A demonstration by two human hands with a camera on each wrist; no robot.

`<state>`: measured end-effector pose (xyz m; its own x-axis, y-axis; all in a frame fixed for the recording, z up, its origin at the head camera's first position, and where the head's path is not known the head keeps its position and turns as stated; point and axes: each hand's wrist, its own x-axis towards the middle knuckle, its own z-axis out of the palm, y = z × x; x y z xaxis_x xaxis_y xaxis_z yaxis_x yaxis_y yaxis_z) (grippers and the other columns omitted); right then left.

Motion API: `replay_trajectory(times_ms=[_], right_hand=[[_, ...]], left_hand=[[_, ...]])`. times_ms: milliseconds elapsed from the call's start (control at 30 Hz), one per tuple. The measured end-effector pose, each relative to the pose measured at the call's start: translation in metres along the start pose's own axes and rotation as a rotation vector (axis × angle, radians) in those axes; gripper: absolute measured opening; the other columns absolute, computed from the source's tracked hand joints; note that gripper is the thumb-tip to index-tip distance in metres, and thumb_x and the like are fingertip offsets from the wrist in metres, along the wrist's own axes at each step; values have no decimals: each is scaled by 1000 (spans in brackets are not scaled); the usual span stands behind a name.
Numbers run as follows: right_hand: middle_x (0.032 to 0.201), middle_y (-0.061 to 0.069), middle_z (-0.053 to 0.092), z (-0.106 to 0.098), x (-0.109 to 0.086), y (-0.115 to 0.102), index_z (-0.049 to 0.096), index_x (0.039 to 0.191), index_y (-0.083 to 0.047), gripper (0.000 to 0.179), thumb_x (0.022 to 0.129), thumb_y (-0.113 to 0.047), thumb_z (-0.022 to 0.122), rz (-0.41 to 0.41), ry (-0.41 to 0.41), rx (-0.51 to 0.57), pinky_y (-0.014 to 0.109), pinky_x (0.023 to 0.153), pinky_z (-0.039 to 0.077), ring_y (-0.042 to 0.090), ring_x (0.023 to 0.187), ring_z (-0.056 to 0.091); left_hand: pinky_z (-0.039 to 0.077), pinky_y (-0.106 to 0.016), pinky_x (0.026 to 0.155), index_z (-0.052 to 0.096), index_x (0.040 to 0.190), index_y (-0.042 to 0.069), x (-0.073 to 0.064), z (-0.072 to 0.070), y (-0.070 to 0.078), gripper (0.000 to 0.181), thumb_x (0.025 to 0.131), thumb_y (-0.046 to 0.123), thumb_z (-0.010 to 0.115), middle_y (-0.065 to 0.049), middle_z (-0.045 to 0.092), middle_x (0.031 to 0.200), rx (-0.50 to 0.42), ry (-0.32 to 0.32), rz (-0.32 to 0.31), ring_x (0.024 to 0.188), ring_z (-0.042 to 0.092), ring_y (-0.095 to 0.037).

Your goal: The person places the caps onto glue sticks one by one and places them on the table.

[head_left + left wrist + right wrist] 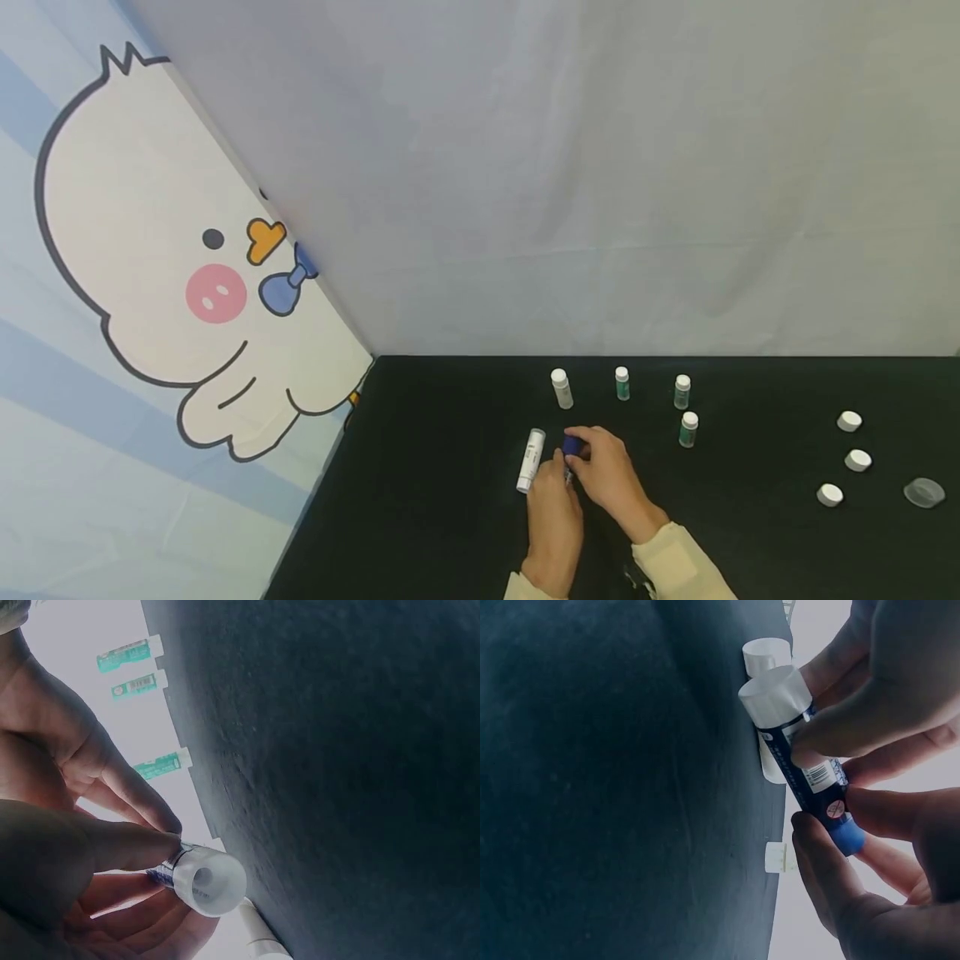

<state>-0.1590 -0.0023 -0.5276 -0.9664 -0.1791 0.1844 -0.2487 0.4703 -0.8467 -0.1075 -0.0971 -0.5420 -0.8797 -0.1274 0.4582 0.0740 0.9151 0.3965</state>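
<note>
Both hands hold a glue stick (802, 757) with a dark blue label, a white base and a blue cap. My left hand (553, 512) grips its labelled body close to the white base. At the other end, the fingers of my right hand (611, 475) pinch the blue cap (572, 446). The left wrist view looks into the hollow white base (214, 883). Just left of the hands, a white tube (531, 461) lies on the black table (435, 517), apart from the glue stick.
Behind the hands stands a whitish tube (562, 389). Several green-labelled tubes with white tops, one of them a tube (622, 384) near the back edge, stand to its right. Farther right lie loose white caps (858, 460) and a clear round dish (924, 492).
</note>
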Motion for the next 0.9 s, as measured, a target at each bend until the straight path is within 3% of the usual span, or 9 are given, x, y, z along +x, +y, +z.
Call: replay_trajectory(times_ms=[333,667,900], right_hand=[[90,12,66,6,7,1,75,115,7,31,85,13,77,16,-35,-9,37,69,55,21,78,65],[89,13,67,13,10,6,73,115,8,30,86,13,76,10,-42,-35,38,69,55,23,79,67],[92,17,69,17,12,8,73,114,9,29,85,14,76,24,-37,-40,43,71,57,27,81,69]], left_hand=[[59,-42,82,71,117,-12,3,-1,0,43,75,-17,76,-19,66,101,55,-45,-49,90,70,-33],[58,-41,76,75,106,-3,-1,1,-1,40,70,-21,76,-12,60,95,42,-14,-57,83,69,-31],[57,-40,74,77,102,-2,-2,0,1,31,76,-19,76,-11,62,90,89,-16,-58,80,68,-29]])
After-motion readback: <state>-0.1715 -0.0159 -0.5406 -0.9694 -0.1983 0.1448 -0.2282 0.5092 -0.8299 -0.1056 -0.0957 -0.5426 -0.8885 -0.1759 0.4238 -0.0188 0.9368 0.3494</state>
